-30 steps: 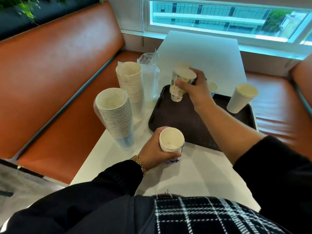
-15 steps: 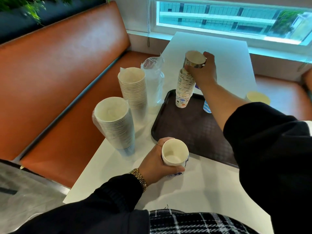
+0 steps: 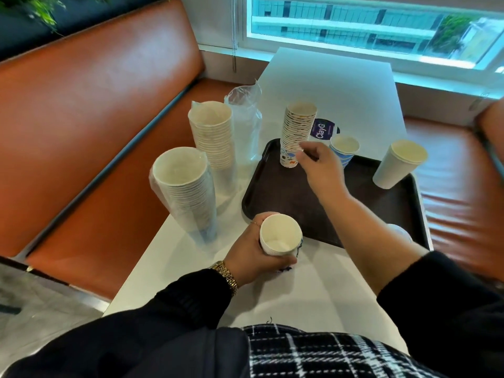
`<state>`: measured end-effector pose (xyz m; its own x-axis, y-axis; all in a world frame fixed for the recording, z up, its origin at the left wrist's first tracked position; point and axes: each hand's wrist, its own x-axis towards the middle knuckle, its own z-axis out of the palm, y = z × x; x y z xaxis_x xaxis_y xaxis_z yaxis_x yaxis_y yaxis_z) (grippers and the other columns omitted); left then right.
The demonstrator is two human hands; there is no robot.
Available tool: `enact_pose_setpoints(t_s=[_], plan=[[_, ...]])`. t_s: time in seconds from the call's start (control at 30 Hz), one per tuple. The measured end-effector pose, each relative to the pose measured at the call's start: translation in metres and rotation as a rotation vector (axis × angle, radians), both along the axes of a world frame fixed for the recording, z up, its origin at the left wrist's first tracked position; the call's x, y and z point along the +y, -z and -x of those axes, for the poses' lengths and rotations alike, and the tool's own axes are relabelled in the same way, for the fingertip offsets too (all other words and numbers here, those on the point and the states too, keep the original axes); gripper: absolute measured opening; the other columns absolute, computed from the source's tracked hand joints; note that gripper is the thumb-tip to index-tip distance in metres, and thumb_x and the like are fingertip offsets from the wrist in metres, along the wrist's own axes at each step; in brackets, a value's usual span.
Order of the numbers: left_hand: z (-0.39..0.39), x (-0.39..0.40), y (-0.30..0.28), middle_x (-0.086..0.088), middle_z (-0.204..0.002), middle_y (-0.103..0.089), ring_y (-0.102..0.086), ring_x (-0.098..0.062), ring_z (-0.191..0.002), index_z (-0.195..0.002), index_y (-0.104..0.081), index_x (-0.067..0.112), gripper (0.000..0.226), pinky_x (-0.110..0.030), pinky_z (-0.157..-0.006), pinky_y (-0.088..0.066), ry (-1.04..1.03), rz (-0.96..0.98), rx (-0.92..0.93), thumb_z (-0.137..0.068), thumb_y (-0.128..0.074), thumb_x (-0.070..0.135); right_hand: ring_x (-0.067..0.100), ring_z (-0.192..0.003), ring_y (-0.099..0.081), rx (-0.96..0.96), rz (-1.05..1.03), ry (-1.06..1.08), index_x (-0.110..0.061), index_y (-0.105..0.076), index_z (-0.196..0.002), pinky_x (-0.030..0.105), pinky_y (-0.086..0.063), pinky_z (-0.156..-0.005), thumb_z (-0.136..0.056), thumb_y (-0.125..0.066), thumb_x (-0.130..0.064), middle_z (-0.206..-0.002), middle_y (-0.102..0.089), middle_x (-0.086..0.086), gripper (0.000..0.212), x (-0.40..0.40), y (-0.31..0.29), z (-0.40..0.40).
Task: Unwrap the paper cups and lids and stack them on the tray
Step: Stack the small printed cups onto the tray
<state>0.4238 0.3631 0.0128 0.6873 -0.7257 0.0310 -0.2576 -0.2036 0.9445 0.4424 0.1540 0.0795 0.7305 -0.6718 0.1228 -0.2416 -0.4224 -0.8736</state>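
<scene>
Paper cups held in my left hand form a short nested stack on the bench, just near of the tray; fingers are curled round its wall. My right hand has released the cup it carried half a second ago: that cup now tops the printed stack at the tray's far-left corner, and the hand is drawing back beside the stack's base, fingers loosely curled, holding nothing. One more cup is therefore stacked; the left-hand stack likely supplies the next.

Count:
- Tray: three stacks, namely the printed one, a blue stack and a white stack far right.
- Bench, left: two tall stacks in plastic sleeves, not fully unwrapped.
- One plastic sleeve, contents unclear.
- Lids: none identifiable.
</scene>
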Motion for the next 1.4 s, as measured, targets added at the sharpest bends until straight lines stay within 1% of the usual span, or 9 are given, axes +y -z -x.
enact_pose_setpoints(t_s=[0.17,0.27,0.37,0.57,0.73,0.87,1.03,1.2,1.4], plan=[[0.001,-0.001,-0.003,0.017,-0.121,-0.054,-0.053,0.003,-0.111,-0.121,-0.042,0.038,0.079,-0.010,-0.094,-0.039,0.000,-0.003,-0.004,-0.057,-0.087,0.034,-0.002,-0.098,-0.062,-0.027,-0.230,-0.024,-0.028,-0.070,-0.110,0.017,-0.047,-0.084,-0.095,-0.062,-0.026,-0.103,-0.069,-0.017,0.017,0.033,0.009,0.051],[0.002,0.000,-0.003,0.015,-0.121,-0.055,-0.054,0.004,-0.110,-0.121,-0.042,0.039,0.079,-0.011,-0.094,-0.040,-0.003,0.005,-0.002,-0.055,-0.086,0.035,0.010,-0.099,-0.068,0.001,-0.309,-0.105,-0.032,-0.072,-0.102,0.035,-0.055,-0.091,-0.094,-0.064,-0.025,-0.103,-0.074,-0.010,0.013,0.048,0.017,0.073],[0.002,0.001,-0.005,0.014,-0.118,-0.056,-0.055,0.006,-0.106,-0.117,-0.042,0.041,0.076,-0.009,-0.090,-0.041,0.000,0.001,-0.007,-0.056,-0.086,0.031,0.009,-0.099,-0.069,0.015,-0.351,-0.224,-0.032,-0.072,-0.102,0.038,-0.055,-0.094,-0.092,-0.067,-0.027,-0.103,-0.074,-0.008,0.012,0.061,0.023,0.090],[0.002,0.001,-0.005,0.018,-0.113,-0.054,-0.056,0.006,-0.101,-0.115,-0.039,0.043,0.076,-0.007,-0.081,-0.044,0.001,-0.041,0.004,-0.063,-0.089,0.021,0.009,-0.114,-0.059,0.110,-0.261,-0.356,-0.028,-0.055,-0.133,0.034,-0.051,-0.099,-0.080,-0.080,-0.032,-0.125,-0.062,-0.008,0.059,0.074,0.028,0.111],[0.001,0.001,-0.006,0.022,-0.116,-0.051,-0.053,0.013,-0.104,-0.116,-0.038,0.045,0.073,-0.006,-0.084,-0.042,0.008,-0.060,-0.022,-0.060,-0.084,0.034,0.013,-0.129,-0.047,0.202,-0.275,-0.422,-0.028,-0.032,-0.149,0.038,-0.042,-0.110,-0.067,-0.089,-0.023,-0.139,-0.048,-0.006,0.100,0.078,0.034,0.114],[0.003,0.001,-0.007,0.021,-0.118,-0.051,-0.054,0.005,-0.108,-0.123,-0.037,0.040,0.082,-0.010,-0.087,-0.044,0.006,-0.057,-0.021,-0.052,-0.077,0.053,0.015,-0.123,-0.050,0.196,-0.362,-0.437,-0.029,-0.035,-0.142,0.042,-0.046,-0.107,-0.057,-0.082,-0.022,-0.128,-0.051,-0.006,0.098,0.075,0.032,0.113],[0.004,0.000,-0.008,0.019,-0.115,-0.052,-0.056,-0.001,-0.108,-0.123,-0.038,0.036,0.085,-0.014,-0.088,-0.046,-0.006,-0.054,-0.015,-0.051,-0.079,0.052,0.018,-0.122,-0.052,0.128,-0.447,-0.420,-0.030,-0.041,-0.130,0.039,-0.049,-0.102,-0.055,-0.080,-0.017,-0.125,-0.053,0.001,0.085,0.075,0.033,0.113],[0.003,0.000,-0.009,0.017,-0.113,-0.053,-0.056,-0.008,-0.109,-0.120,-0.037,0.037,0.080,-0.019,-0.090,-0.047,0.002,-0.055,0.034,-0.063,-0.090,0.022,0.013,-0.119,-0.052,0.133,-0.372,-0.406,-0.030,-0.040,-0.129,0.038,-0.048,-0.103,-0.068,-0.089,-0.020,-0.121,-0.052,-0.008,0.079,0.075,0.029,0.113],[0.006,0.001,-0.010,0.022,-0.116,-0.054,-0.056,0.002,-0.109,-0.114,-0.040,0.045,0.079,-0.016,-0.090,-0.046,-0.022,-0.052,0.074,-0.045,-0.079,0.053,0.004,-0.126,-0.045,0.131,-0.113,-0.344,-0.033,-0.028,-0.149,0.029,-0.039,-0.107,-0.065,-0.090,-0.038,-0.137,-0.048,-0.016,0.105,0.084,0.024,0.111]])
